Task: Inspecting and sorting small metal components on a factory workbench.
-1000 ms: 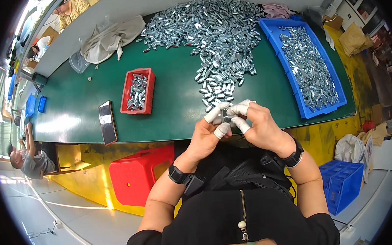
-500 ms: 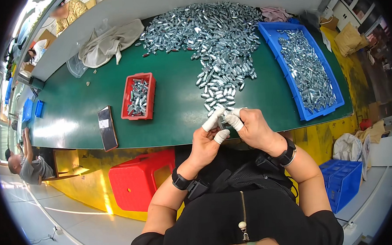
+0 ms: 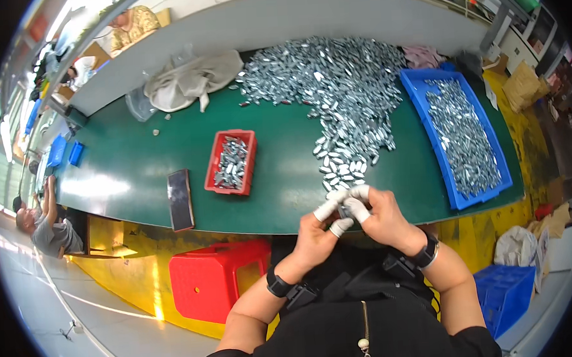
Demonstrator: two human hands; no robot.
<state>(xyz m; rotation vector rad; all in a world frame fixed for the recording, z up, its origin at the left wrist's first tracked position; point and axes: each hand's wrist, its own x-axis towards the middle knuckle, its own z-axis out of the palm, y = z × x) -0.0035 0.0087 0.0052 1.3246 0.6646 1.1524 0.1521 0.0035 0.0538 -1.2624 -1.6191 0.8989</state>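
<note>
My left hand (image 3: 315, 237) and my right hand (image 3: 387, 223) meet at the near edge of the green table. White coverings wrap several fingertips on each. Both hands are closed, pinching a small silvery metal part (image 3: 344, 211) between them; fingers hide most of it. Just beyond my fingertips, a large heap of similar shiny elongated metal pieces (image 3: 353, 97) narrows toward me. To the right, a long blue tray (image 3: 430, 146) holds many more. A small red bin (image 3: 230, 190) left of my hands contains some pieces too.
A dark phone (image 3: 180, 200) lies left of the red bin. Pale cloth (image 3: 194, 83) lies at the back left, below a grey partition (image 3: 239, 27). A red stool (image 3: 204, 287) and a blue crate (image 3: 504, 296) stand below the table. Other people are at the far left.
The whole view has shifted, so the table and its contents appear lower and further right. My hands stay together around the small metal part, with slightly altered finger positions.
</note>
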